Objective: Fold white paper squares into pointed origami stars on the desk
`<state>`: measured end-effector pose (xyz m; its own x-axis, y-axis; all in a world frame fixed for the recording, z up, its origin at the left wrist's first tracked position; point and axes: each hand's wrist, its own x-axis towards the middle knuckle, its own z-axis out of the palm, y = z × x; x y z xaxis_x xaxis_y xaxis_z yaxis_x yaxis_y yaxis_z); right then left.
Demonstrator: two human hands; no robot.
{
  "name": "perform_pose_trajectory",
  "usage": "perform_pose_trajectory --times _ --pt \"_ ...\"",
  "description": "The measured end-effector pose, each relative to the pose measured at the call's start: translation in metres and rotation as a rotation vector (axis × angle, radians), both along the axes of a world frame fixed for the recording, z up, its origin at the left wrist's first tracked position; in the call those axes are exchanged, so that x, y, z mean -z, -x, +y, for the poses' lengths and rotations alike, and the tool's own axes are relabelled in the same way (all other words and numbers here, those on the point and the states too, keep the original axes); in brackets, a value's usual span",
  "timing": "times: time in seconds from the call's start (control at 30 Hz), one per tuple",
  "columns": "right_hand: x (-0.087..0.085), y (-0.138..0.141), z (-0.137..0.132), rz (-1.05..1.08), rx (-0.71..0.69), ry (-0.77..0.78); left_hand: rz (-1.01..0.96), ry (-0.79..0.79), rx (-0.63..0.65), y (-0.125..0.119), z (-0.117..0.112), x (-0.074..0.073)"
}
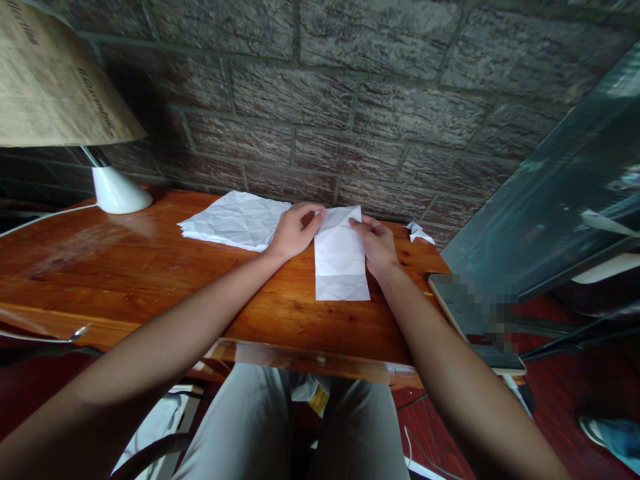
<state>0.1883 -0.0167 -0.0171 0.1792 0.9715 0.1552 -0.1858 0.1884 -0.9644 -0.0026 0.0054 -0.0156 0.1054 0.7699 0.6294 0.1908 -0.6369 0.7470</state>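
Note:
A folded strip of white paper (341, 263) lies on the wooden table (150, 267), long side running away from me. My left hand (296, 230) pinches its top left corner, fingers closed on the paper. My right hand (377, 245) rests along the strip's right edge, with fingertips pressed on the upper fold. A stack of creased white sheets (235, 220) lies just left of my left hand, and the wrist partly covers its right edge.
A lamp with a white base (117, 190) and a printed shade (50, 80) stands at the table's far left. A small crumpled paper scrap (417, 232) lies at the far right. A brick wall backs the table. A glass panel (560, 193) leans on the right.

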Motion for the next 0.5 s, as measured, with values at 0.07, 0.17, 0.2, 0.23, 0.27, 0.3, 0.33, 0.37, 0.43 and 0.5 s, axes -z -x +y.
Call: perform_pose_trajectory --times 0.07,0.17,0.2,0.23,0.27,0.3,0.33,0.37,0.43,0.5 --pt "-0.002 0.001 -0.002 -0.018 -0.005 -0.001 0.038 0.058 0.103 -0.004 -0.007 -0.002" --pt "-0.005 0.004 -0.006 -0.041 -0.053 -0.017 0.04 0.156 0.199 -0.01 -0.011 0.0" --pt "-0.006 0.005 -0.008 -0.051 -0.073 -0.03 0.014 0.178 0.24 -0.011 -0.011 0.001" --pt "-0.006 0.006 -0.009 -0.063 -0.092 -0.046 -0.017 0.202 0.28 -0.012 -0.009 0.003" --pt "-0.006 0.007 -0.009 -0.079 -0.104 -0.065 -0.054 0.23 0.316 -0.012 -0.008 0.004" --pt "-0.005 0.008 -0.009 -0.097 -0.11 -0.086 -0.091 0.263 0.345 -0.012 -0.006 0.004" --pt "-0.004 0.009 -0.008 -0.114 -0.104 -0.108 -0.124 0.298 0.366 -0.012 -0.005 0.005" --pt "-0.003 0.009 -0.006 -0.133 -0.079 -0.131 -0.154 0.333 0.379 -0.011 -0.003 0.005" --pt "0.0 0.007 -0.001 -0.168 0.022 -0.171 -0.217 0.396 0.387 -0.01 -0.001 0.005" --pt "0.001 0.003 0.003 -0.194 0.167 -0.177 -0.29 0.453 0.377 -0.009 0.0 0.006"
